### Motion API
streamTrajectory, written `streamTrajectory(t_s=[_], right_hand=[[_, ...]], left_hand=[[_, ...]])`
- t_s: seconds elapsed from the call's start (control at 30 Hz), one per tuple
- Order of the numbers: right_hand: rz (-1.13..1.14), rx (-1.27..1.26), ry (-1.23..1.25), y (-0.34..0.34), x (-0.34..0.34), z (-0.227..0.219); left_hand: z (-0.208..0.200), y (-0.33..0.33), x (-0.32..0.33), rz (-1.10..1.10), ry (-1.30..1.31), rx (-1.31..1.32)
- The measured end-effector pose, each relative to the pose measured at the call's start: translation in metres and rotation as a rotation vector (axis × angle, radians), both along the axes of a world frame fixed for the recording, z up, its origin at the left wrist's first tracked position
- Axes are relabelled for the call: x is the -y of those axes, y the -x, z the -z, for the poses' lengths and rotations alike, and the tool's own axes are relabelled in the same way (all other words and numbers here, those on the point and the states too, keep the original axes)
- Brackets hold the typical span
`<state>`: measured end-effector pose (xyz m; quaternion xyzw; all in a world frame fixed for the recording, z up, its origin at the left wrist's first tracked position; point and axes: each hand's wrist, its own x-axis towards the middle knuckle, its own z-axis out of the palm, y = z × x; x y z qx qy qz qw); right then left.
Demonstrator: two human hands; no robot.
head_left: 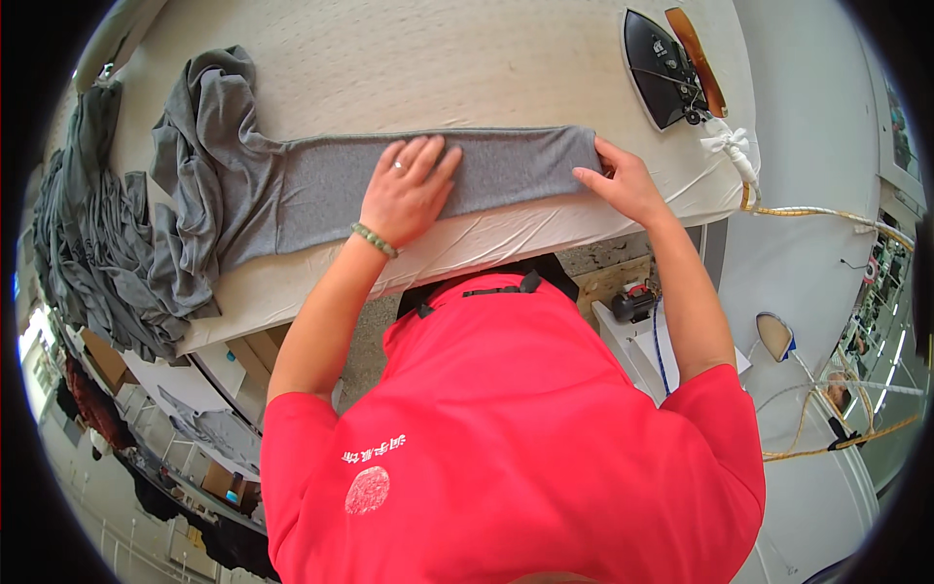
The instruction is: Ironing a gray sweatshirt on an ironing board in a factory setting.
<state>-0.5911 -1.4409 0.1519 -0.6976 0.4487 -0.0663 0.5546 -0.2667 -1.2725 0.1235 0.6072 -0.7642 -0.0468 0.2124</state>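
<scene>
A grey knit garment lies on the pale padded ironing table, one long narrow part, a leg or a sleeve, stretched flat toward the right. The rest of it bunches up in folds at the left. My left hand rests flat on the middle of the long part, fingers spread; a ring and a bead bracelet show on it. At the right end, my right hand has the edge of the cloth between thumb and fingers, though the fingertips are partly hidden.
A black iron with a brown handle stands at the table's far right, its wrapped hose running off rightward. More dark grey garments hang in a heap over the left edge. A small motor sits below the table's front edge.
</scene>
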Motion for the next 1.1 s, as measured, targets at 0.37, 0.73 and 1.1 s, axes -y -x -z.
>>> streamTrajectory(t_s=[0.37,0.73,1.1], right_hand=[[-0.135,-0.005,-0.540,0.000,0.041,-0.048],[-0.108,0.057,-0.534,0.006,0.034,-0.017],[-0.044,0.040,-0.520,0.012,0.026,-0.012]], left_hand=[[0.010,0.049,0.020,-0.153,0.080,-0.050],[0.010,-0.043,-0.041,-0.527,0.023,0.154],[0.008,0.028,0.001,-0.329,0.015,0.011]])
